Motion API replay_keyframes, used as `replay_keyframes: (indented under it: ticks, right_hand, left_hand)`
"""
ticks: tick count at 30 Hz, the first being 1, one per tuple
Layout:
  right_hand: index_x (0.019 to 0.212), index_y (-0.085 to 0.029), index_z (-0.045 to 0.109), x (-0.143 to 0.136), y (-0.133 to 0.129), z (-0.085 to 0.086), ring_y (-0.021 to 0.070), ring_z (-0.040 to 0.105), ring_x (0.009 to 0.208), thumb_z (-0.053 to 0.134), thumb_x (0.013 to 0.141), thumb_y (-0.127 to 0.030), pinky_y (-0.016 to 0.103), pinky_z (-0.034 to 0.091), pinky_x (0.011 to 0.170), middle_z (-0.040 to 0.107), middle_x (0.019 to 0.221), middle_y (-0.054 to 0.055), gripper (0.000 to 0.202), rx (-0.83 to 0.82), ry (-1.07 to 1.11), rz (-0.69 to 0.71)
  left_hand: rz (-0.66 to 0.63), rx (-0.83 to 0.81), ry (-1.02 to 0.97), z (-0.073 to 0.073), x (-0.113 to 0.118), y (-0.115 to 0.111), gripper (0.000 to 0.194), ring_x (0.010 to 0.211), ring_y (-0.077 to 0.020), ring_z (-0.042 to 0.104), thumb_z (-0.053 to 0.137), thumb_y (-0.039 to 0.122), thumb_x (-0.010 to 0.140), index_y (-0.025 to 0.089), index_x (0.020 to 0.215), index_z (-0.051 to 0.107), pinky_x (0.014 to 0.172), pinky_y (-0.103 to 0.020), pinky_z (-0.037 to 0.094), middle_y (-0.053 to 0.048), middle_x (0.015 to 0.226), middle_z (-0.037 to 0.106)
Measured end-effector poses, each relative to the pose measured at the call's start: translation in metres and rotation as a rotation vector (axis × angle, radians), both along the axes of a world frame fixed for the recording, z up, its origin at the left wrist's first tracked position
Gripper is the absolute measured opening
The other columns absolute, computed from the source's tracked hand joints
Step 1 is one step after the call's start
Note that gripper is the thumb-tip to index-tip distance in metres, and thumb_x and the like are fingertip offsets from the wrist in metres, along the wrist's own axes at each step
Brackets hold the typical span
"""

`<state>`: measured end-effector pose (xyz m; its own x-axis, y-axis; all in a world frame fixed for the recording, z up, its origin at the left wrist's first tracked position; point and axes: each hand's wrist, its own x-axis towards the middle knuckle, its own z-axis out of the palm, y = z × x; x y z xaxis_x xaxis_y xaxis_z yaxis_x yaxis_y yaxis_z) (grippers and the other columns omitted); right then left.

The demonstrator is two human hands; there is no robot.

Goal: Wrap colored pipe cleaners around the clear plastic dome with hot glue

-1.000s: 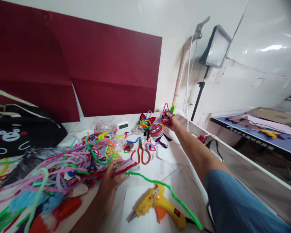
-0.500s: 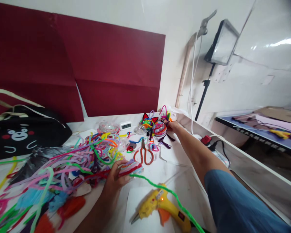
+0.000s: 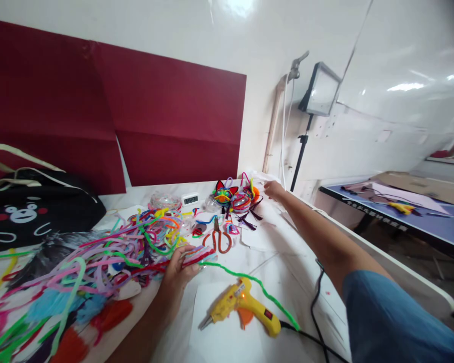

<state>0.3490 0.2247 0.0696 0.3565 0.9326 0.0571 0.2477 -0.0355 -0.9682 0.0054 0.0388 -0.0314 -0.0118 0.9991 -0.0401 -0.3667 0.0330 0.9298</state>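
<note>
My left hand point(image 3: 178, 271) grips a rounded piece wrapped in striped pipe cleaners point(image 3: 201, 255), red, pale blue and lilac. A long green pipe cleaner point(image 3: 251, 277) trails from it to the right, over the yellow hot glue gun point(image 3: 239, 305), whose small light glows. My right hand point(image 3: 274, 190) reaches to the back right of the table, near crumpled white material point(image 3: 260, 176). Its fingers are small and partly hidden. Just left of it sit decorated clear balls with pipe cleaners and dark tassels point(image 3: 240, 201) and a cat-eared one point(image 3: 224, 193). Orange-handled scissors point(image 3: 217, 239) lie between my hands.
A tangled heap of pipe cleaners point(image 3: 109, 267) covers the left side, with feathers point(image 3: 53, 257) and a black bag point(image 3: 34, 206) behind. A small white digital clock point(image 3: 191, 199) stands at the back. Black cord point(image 3: 316, 307) runs at the right, by the raised white edge.
My right hand has moved off the decorated balls, to the right of them. My left hand keeps its hold on the striped piece. The view has shifted right.
</note>
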Motion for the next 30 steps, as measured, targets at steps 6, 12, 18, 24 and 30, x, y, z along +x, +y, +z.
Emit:
replay_keyframes:
  ticks: [6, 12, 18, 24, 30]
  right_hand:
    - [0.097, -0.011, 0.065, -0.003, -0.066, 0.026, 0.0158, 0.066, 0.077, 0.064, 0.088, -0.019, 0.029, 0.055, 0.068, 0.069, 0.09, 0.006, 0.012, 0.06, -0.234, 0.216]
    - [0.081, -0.013, 0.069, -0.006, -0.182, 0.014, 0.013, 0.061, 0.051, 0.067, 0.076, -0.007, 0.022, 0.045, 0.051, 0.067, 0.059, 0.001, 0.008, 0.081, -0.409, 0.44]
    - [0.09, -0.016, 0.07, -0.02, -0.29, -0.023, 0.0156, 0.062, 0.069, 0.062, 0.084, -0.025, 0.025, 0.046, 0.063, 0.069, 0.081, 0.005, 0.013, 0.039, -0.928, 0.745]
    - [0.099, -0.018, 0.065, -0.021, -0.341, -0.063, 0.0205, 0.063, 0.082, 0.06, 0.087, -0.033, 0.031, 0.049, 0.074, 0.066, 0.097, 0.01, 0.021, -0.056, -1.063, 0.633]
    - [0.089, -0.02, 0.063, -0.01, -0.348, -0.094, 0.0169, 0.062, 0.073, 0.042, 0.096, -0.023, 0.028, 0.048, 0.068, 0.063, 0.086, 0.007, 0.022, 0.05, -1.021, 0.583]
  left_hand:
    - [-0.002, 0.058, -0.046, 0.013, 0.003, -0.011, 0.044, 0.087, -0.0228, 0.069, 0.078, 0.023, 0.06, 0.02, 0.1, 0.059, 0.087, -0.04, 0.055, -0.003, 0.092, 0.073]
    - [0.045, 0.07, -0.145, 0.015, 0.002, -0.008, 0.041, 0.08, -0.0216, 0.069, 0.078, 0.021, 0.057, 0.02, 0.092, 0.058, 0.088, -0.044, 0.055, 0.001, 0.074, 0.069]
    - [0.07, 0.098, -0.157, 0.019, 0.005, -0.007, 0.035, 0.08, -0.0196, 0.068, 0.075, 0.017, 0.056, 0.022, 0.086, 0.057, 0.088, -0.046, 0.055, 0.003, 0.076, 0.067]
    - [0.086, 0.14, -0.156, 0.017, 0.003, -0.006, 0.03, 0.084, -0.0201, 0.067, 0.072, 0.016, 0.059, 0.023, 0.084, 0.058, 0.091, -0.049, 0.053, 0.003, 0.079, 0.068]
    - [0.059, 0.145, -0.119, 0.013, 0.002, -0.006, 0.035, 0.085, -0.0194, 0.068, 0.072, 0.018, 0.061, 0.022, 0.091, 0.056, 0.094, -0.051, 0.05, 0.003, 0.081, 0.068]
